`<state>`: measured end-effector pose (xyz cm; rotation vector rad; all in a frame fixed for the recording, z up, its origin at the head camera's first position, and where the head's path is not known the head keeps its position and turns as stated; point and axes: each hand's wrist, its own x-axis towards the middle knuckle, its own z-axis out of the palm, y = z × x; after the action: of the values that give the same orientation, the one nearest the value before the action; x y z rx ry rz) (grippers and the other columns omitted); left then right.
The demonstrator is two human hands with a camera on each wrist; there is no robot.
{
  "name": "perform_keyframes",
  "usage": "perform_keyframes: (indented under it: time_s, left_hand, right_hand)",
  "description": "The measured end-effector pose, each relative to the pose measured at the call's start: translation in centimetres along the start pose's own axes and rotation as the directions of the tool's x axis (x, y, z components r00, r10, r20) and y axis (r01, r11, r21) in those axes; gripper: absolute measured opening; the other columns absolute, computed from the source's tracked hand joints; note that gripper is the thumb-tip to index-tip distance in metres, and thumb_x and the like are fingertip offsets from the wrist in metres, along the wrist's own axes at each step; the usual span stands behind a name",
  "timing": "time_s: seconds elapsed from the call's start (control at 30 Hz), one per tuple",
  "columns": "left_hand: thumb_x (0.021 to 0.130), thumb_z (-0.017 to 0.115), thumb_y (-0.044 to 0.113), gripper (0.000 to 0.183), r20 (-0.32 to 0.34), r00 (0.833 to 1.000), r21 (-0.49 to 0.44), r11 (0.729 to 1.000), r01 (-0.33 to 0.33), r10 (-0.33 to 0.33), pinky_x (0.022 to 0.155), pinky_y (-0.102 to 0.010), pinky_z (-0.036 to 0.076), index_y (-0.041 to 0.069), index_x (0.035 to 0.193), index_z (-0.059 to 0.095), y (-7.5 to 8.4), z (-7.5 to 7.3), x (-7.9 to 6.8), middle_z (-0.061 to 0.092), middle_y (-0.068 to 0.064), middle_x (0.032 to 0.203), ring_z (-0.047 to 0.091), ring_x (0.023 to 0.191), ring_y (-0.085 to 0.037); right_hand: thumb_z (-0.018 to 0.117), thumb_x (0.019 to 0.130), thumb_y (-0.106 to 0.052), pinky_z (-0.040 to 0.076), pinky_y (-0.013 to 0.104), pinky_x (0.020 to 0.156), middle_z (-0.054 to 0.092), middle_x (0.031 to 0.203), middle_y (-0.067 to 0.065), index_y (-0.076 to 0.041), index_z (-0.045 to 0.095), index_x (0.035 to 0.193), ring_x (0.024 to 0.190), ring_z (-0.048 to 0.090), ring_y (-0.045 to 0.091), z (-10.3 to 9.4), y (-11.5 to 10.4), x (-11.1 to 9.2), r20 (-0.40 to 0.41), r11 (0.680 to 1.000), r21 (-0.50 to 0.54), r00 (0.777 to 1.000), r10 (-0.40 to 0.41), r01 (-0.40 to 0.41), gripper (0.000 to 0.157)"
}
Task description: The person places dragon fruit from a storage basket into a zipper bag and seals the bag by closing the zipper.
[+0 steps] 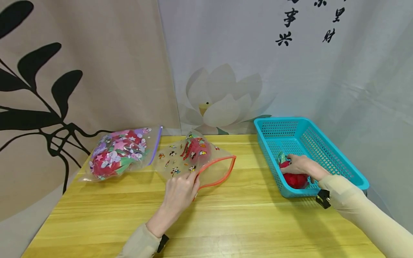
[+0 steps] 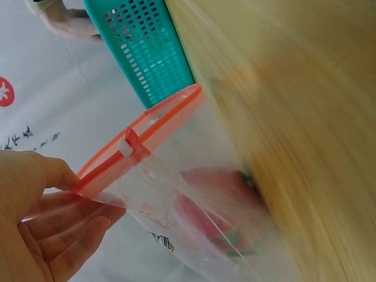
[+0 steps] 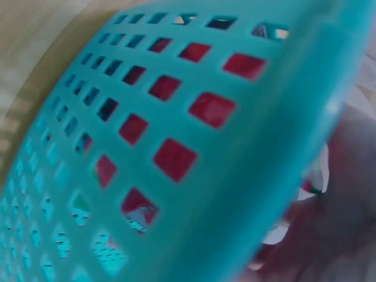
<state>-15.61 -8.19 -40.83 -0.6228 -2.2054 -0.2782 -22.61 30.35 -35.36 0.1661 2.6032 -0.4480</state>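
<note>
My left hand (image 1: 182, 190) pinches the orange-red zip edge of a clear zip bag (image 1: 175, 157) printed with small cartoon figures. In the left wrist view, the bag's mouth (image 2: 141, 141) gapes, and a red thing with a bit of green (image 2: 217, 205) sits inside. My right hand (image 1: 304, 166) reaches into the blue plastic basket (image 1: 335, 150), its fingers curled over a soft-looking red thing with green on it (image 1: 295, 181). In the right wrist view, the basket wall (image 3: 205, 147) covers most of the red thing; the right hand (image 3: 335, 217) is dark and partly hidden.
A full, purple-zipped clear bag (image 1: 120, 152), printed with stars and figures and holding red and green things, lies at the left of the wooden table (image 1: 226, 222). A printed curtain (image 1: 219, 64) hangs right behind the table.
</note>
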Motion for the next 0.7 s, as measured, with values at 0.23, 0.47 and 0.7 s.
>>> perform_keyframes:
  time_s: [0.23, 0.47, 0.7]
  left_hand:
    - [0.075, 0.074, 0.010, 0.010, 0.008, 1.000, -0.001, 1.000, 0.005, -0.005, 0.037, -0.010, 0.013, 0.005, 0.085, 0.073, -0.02, 0.09, -0.09, 0.062, 0.000, 0.055, 0.027, 0.040, -0.001]
    - [0.075, 0.074, 0.010, 0.011, 0.011, 1.000, -0.009, 1.000, 0.005, -0.005, 0.037, -0.010, 0.013, 0.005, 0.085, 0.073, -0.04, 0.08, -0.11, 0.063, 0.000, 0.056, 0.029, 0.039, -0.002]
    - [0.076, 0.074, 0.010, 0.011, 0.004, 1.000, -0.015, 1.000, 0.008, -0.008, 0.037, -0.009, 0.014, 0.005, 0.085, 0.073, -0.11, 0.19, -0.12, 0.063, 0.000, 0.056, 0.032, 0.038, -0.002]
  right_hand:
    - [0.067, 0.078, -0.044, 0.058, 0.044, 0.054, 0.041, 0.122, 0.039, -0.001, 0.022, 0.146, 0.090, 0.057, 0.045, 0.56, 0.43, -0.01, -0.028, 0.998, 0.047, 0.999, -0.040, 0.042, 0.092]
    - [0.066, 0.078, -0.047, 0.058, 0.043, 0.054, 0.045, 0.119, 0.038, 0.001, 0.023, 0.145, 0.084, 0.059, 0.041, 0.67, 0.61, 0.08, -0.050, 0.998, 0.022, 0.998, -0.050, 0.051, 0.092]
    - [0.070, 0.076, -0.043, 0.057, 0.041, 0.051, 0.044, 0.124, 0.039, 0.004, 0.023, 0.146, 0.083, 0.060, 0.039, 0.49, 0.37, 0.18, -0.051, 0.996, -0.017, 0.995, -0.091, 0.090, 0.096]
